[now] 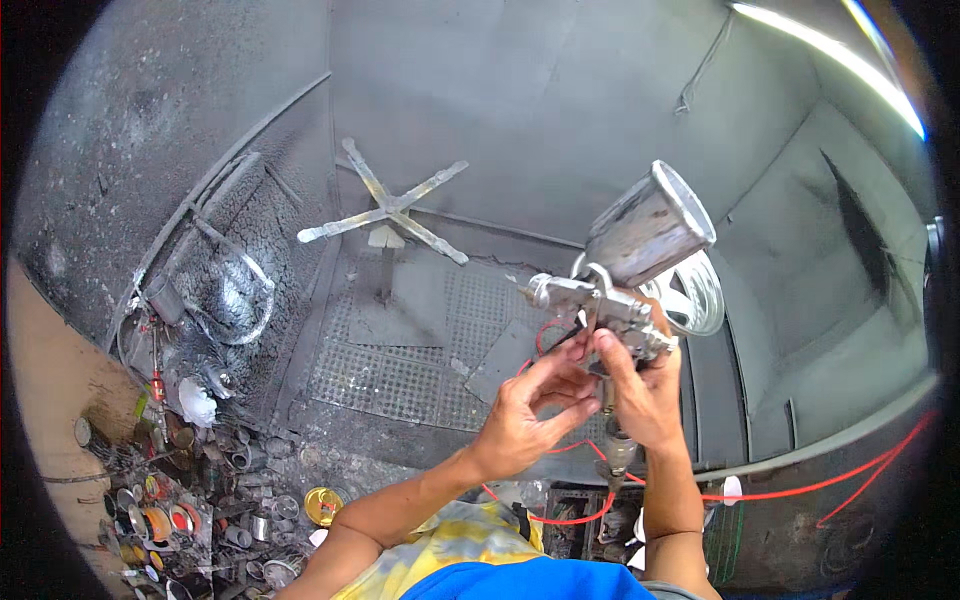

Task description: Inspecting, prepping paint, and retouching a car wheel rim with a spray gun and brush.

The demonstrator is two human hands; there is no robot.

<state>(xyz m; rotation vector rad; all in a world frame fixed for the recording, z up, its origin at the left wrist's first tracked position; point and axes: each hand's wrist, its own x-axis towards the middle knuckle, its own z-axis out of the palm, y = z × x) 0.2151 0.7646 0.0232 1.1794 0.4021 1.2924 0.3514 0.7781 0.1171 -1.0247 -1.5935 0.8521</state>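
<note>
Tilted in front of me is a metal paint spray gun (583, 300) with a large paint-stained cup (640, 232) on top. My right hand (648, 395) is wrapped round its handle, thumb against the back of the body. My left hand (532, 415) has its fingers curled in close below the gun's front, by the trigger. A small dark piece shows at those fingertips; what they pinch is too small to name. A red air hose (600, 512) joins the fitting under the handle. Partly hidden behind the cup and right hand is a silver wheel rim (703, 292).
A four-armed metal stand (390, 212) rises from the perforated floor panel (400, 378) ahead. Grey booth walls surround it. Cans, cups and jars (160, 525) crowd the lower left, near another spray gun hanging (157, 385). The hose (780, 494) runs off right.
</note>
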